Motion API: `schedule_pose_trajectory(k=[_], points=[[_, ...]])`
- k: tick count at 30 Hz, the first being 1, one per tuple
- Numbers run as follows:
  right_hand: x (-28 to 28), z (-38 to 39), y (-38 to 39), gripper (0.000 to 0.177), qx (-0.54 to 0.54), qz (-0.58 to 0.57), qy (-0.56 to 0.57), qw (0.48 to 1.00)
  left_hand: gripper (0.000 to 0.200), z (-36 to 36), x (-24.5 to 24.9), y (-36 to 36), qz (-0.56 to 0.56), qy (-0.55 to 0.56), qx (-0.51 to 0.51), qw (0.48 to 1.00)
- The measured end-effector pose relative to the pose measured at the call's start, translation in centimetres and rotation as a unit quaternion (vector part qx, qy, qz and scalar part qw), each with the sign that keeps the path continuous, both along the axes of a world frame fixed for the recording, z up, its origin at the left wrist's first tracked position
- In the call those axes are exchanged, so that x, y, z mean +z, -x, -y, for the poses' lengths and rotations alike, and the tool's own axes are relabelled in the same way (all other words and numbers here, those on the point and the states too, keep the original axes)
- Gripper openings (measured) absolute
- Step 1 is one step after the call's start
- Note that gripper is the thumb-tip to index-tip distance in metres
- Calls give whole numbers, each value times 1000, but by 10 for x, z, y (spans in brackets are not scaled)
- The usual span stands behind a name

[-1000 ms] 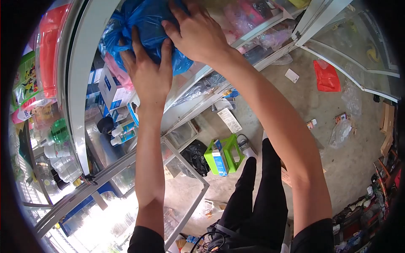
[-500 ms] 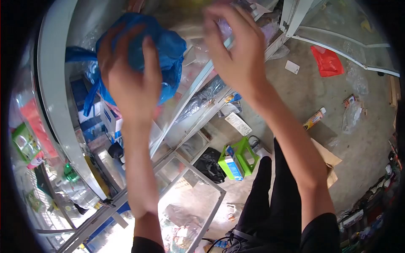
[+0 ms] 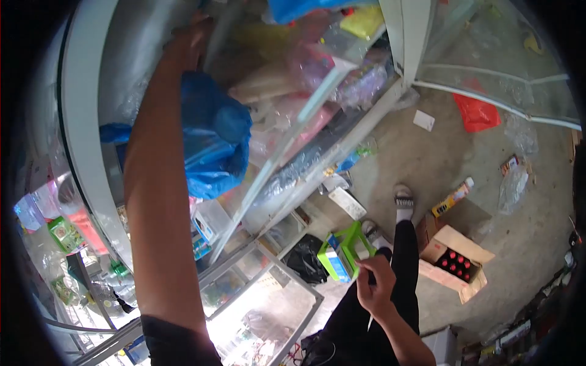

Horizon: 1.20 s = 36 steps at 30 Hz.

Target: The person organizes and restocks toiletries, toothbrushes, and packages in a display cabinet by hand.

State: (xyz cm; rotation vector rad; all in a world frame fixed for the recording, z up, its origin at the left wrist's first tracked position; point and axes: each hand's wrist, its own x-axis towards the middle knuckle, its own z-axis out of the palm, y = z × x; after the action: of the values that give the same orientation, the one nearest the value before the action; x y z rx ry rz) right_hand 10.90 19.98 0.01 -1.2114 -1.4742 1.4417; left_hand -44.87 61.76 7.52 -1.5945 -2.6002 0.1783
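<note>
My left hand (image 3: 194, 39) is stretched far into the glass display case at the upper left, smeared by motion, its fingers not distinct. Just below it, partly behind the forearm, a bulging blue plastic bag (image 3: 217, 143) sits among the goods. Low in front of my legs is my right hand (image 3: 376, 283), fingers curled together in a pinch. A thin pale sliver shows under that hand; I cannot tell what the fingers hold. Close behind the fingers, a green plastic stool (image 3: 349, 244) stands on the floor with a blue and white box (image 3: 337, 259) on it.
Clear-wrapped goods fill the case beside its glass edge (image 3: 293, 131). An opened cardboard box (image 3: 442, 283) of red-capped bottles stands on the floor at the right. A black bag (image 3: 306, 259), a red bag (image 3: 476, 113) and a yellow box (image 3: 453, 197) lie around. An open glass door (image 3: 494, 85) stands upper right.
My left hand has left the blue bag and reached farther into the case. The bag sits slightly lower in view. My right hand has dropped from the case to near my legs.
</note>
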Motion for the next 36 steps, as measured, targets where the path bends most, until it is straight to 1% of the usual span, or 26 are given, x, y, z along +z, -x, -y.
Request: schedule_pose_trajectory(k=[4,7,9,10,12,14,15,17,18,20,22,23,24,25,27,28,29,30,31,33,34,36], points=[[-7,7,-10,14,19,6,36,999,76,4,-9,23,64,-10,88,994],[-6,10,-11,12,20,-26,123,992,81,10,-13,22,151,-18,159,975],[-10,11,-11,11,27,-26,115,993,84,16,-10,16,208,10,213,955],[-12,11,-11,10,29,-26,111,993,90,15,-7,9,242,54,253,935],[-16,10,-8,10,26,-28,134,990,88,11,-2,-3,167,82,202,962],[-16,6,-8,14,22,-25,152,988,84,7,1,-12,135,97,177,970],[-11,2,-8,14,19,-27,148,988,82,4,-7,-11,143,103,177,968],[-5,-9,-7,13,14,-31,135,990,76,-6,-8,-16,64,199,101,973],[-6,-10,-8,12,11,-24,129,991,72,-12,-7,-21,-24,285,23,958],[-9,-6,-12,12,4,-7,123,992,65,-12,-11,-36,-78,299,-40,950],[-9,-8,-15,12,-11,3,128,992,58,-2,-3,-62,-13,157,-3,988],[-10,-8,-17,13,-18,7,130,991,64,6,14,-96,5,148,5,989],[-11,-6,-19,12,-16,9,132,991,70,14,41,-145,23,140,12,990],[-15,-6,-22,12,-15,10,131,991,76,17,56,-170,40,129,19,991],[-16,-6,-26,12,-12,15,135,991,76,18,46,-155,72,-55,-29,995],[-16,-8,-28,12,-11,20,138,990,72,14,38,-133,60,-117,-54,990],[-17,-11,-30,12,-12,24,140,990,68,5,26,-89,16,-126,-54,990],[-20,-12,-32,12,-13,25,146,989,64,-5,16,-45,-28,-125,-45,991],[-21,-10,-34,11,-14,24,154,988,61,-13,6,-3,-74,-101,-29,992],[-27,-9,-37,11,-13,20,164,986,54,-27,-26,88,-139,-27,-5,990],[-30,-9,-40,11,-11,18,167,986,50,-32,-50,129,-163,10,-8,987],[-35,-10,-41,11,-6,17,174,985,47,-25,-45,109,-108,51,22,993]])
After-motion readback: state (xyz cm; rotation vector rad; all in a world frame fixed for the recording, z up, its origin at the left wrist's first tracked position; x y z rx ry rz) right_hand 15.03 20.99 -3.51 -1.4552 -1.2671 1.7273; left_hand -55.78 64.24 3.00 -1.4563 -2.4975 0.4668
